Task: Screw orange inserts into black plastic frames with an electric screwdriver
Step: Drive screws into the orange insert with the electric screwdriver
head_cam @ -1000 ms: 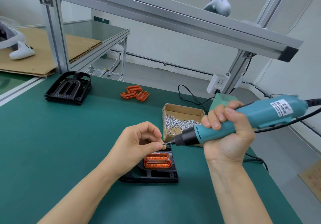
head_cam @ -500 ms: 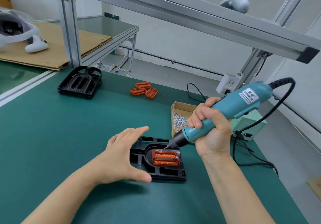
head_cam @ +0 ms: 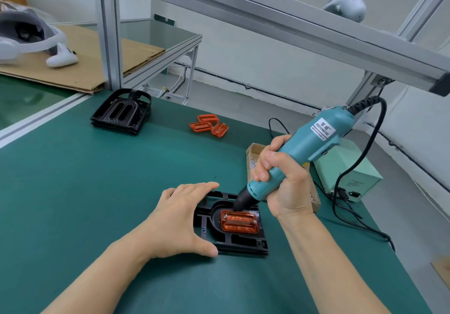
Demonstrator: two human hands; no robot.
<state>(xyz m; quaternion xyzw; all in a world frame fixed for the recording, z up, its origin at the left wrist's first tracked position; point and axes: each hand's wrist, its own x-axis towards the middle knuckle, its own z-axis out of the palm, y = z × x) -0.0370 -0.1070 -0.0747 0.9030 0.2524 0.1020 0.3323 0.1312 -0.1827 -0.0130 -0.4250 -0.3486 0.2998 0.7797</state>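
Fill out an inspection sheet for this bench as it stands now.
Surface: green mat.
Job's things: orange insert seated in black frame; screwdriver tip at its upper left corner; spare frames; three loose inserts; screw box.
Clutter: cardboard; headset.
Hands: left hand steadies the frame, fingers straight; right hand grips the screwdriver.
Cables: black cord to power unit.
Surroundings: aluminium frame.

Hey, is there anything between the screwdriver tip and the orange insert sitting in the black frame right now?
Nothing visible. The right hand holds the electric screwdriver with its tip down at the orange insert's upper left corner. The left hand steadies the black frame at its left edge, clear of the insert.
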